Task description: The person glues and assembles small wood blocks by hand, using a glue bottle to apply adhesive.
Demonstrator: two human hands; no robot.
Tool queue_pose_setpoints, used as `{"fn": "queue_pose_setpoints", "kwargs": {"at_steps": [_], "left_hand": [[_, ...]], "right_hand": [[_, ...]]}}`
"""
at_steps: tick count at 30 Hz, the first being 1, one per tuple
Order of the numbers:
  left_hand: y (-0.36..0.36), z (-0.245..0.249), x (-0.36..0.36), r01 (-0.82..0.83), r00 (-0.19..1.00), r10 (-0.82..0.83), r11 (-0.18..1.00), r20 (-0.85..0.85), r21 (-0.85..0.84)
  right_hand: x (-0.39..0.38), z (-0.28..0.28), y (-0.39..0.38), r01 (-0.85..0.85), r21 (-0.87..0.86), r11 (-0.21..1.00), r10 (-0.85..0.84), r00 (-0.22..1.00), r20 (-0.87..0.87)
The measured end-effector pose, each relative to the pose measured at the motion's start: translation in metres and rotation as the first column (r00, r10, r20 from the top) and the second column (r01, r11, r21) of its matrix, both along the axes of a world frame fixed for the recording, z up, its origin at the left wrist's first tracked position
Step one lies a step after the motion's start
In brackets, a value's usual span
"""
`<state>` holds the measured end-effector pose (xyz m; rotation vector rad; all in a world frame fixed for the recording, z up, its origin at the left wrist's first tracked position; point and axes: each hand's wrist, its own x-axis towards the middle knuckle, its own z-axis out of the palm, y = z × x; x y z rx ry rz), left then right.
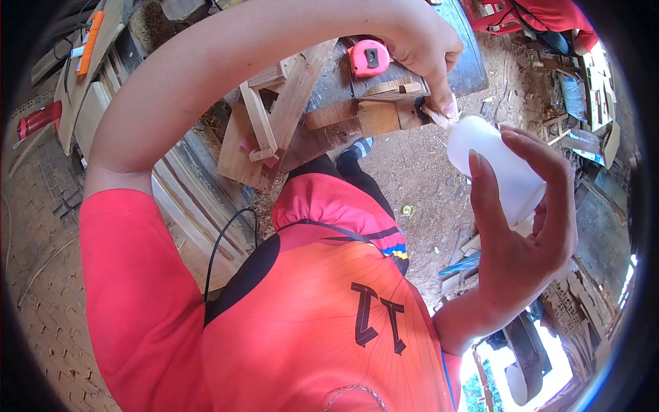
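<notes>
My right hand [525, 199] is closed around a smooth white plastic bottle [504, 172]. The bottle is tilted, its rounded end pointing up toward my left hand. My left hand [429, 58] reaches across the top of the view, fingers bent down and pinched at a small pale piece [443, 117], whose kind I cannot make out. This piece is at the right end of a row of wooden blocks [379, 118] on the workbench, close to the bottle's end. A pink tape measure [369, 58] lies on the bench, left of my left hand.
A wooden frame-like piece [259, 127] and boards sit on the workbench [467, 69]. Long planks [199, 213] are stacked at left, beside an orange tool [90, 42]. Wood scraps and a tape roll [408, 210] lie on the floor. Another person's red sleeve [559, 14] shows top right.
</notes>
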<state>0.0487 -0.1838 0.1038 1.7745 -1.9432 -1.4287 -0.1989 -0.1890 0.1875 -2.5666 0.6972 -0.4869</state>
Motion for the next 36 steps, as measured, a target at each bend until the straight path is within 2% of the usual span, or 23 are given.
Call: {"fn": "queue_pose_setpoints", "kwargs": {"at_steps": [7,16,19,22,26,28,32,36], "left_hand": [[-0.001,0.003,0.000,-0.002,1.000,0.002,0.999,-0.006,0.052],[0.000,0.005,-0.009,-0.001,0.999,0.001,1.000,0.053,0.008],[0.003,0.007,-0.012,0.018,0.996,-0.010,0.996,0.083,-0.089],[-0.006,-0.007,-0.009,0.054,0.998,-0.052,0.993,0.019,-0.103],[-0.018,-0.024,-0.006,0.113,0.978,-0.112,0.994,-0.178,-0.005],[-0.015,-0.011,0.002,0.134,0.965,-0.122,0.990,-0.233,0.040],[-0.013,0.002,0.004,0.120,0.979,-0.095,0.984,-0.178,0.131],[-0.012,-0.004,0.004,0.096,0.983,-0.082,0.992,-0.165,0.082]], "right_hand": [[0.005,-0.002,0.003,-0.018,-0.021,1.000,0.018,0.999,0.045],[0.000,-0.001,0.006,-0.018,-0.019,1.000,0.019,0.999,0.035],[0.000,-0.003,0.006,-0.014,-0.016,1.000,0.015,0.999,0.048],[0.000,-0.001,0.007,0.001,0.004,1.000,-0.001,0.999,0.041],[0.000,-0.002,0.008,0.005,-0.001,1.000,-0.005,0.999,0.048],[0.001,-0.004,0.008,0.008,0.006,1.000,-0.009,0.998,0.064],[0.002,-0.004,0.008,0.009,0.002,1.000,-0.009,0.998,0.064],[-0.002,-0.003,0.007,-0.006,0.003,1.000,0.005,0.999,0.053]]}}
